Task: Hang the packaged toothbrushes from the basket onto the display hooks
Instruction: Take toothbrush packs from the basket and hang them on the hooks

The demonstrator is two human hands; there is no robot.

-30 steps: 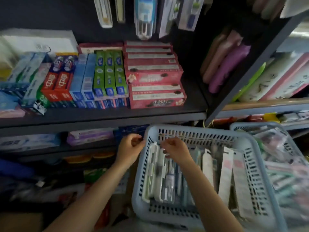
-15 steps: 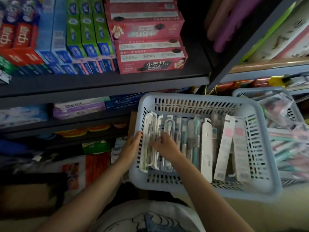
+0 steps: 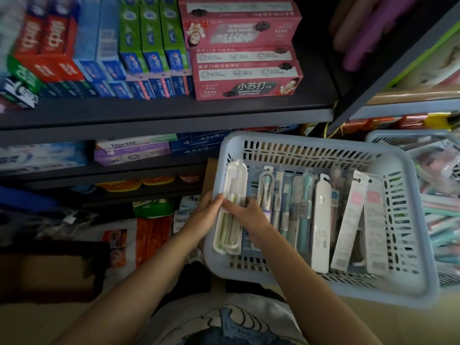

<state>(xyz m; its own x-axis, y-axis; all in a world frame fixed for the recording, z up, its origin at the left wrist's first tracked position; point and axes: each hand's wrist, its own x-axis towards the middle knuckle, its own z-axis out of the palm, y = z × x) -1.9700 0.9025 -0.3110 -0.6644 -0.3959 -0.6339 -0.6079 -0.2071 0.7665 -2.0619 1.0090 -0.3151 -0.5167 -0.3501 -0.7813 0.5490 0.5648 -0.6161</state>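
Basket: a pale blue slotted plastic basket (image 3: 408, 220) sits in front of the dark shelving, tilted slightly, its far rim near the lower shelf edge.
Toothbrush packs: a row of packaged toothbrushes (image 3: 293, 207) lies side by side lengthwise on the basket floor, hang-tabs pointing toward the shelves.
White pack: the leftmost one, a white-edged blister pack with green-handled brushes (image 3: 230, 220), lies against the basket's left wall.
Left hand: the left hand (image 3: 205, 216) is at the basket's left rim, thumb and fingers pinching the left edge of the white pack about midway along it.
Right hand: the right hand (image 3: 246, 214) reaches into the basket from the near side, its fingers curled onto the same white pack's right edge; its fingertips nearly meet the left thumb.
Neighbouring pack: a clear capsule-shaped pack with a hang-hole (image 3: 265, 190) lies just beside the right hand, partly under it.
Tall white case: a plain white toothbrush case (image 3: 322, 220) lies near the middle of the row.
Pink-labelled cards: two long white cards with pink patches (image 3: 353, 215) lean together at the right end.
Second basket: another pale basket (image 3: 398, 136) full of packs stands at the right, touching the first.
Upper shelf: pink baking soda toothpaste boxes (image 3: 246, 75) are stacked beside green and blue toothpaste boxes (image 3: 151, 46) and red ones (image 3: 42, 43).
Lower shelf: a box marked Doctor (image 3: 134, 145) lies flat.
Display hooks: not visible.
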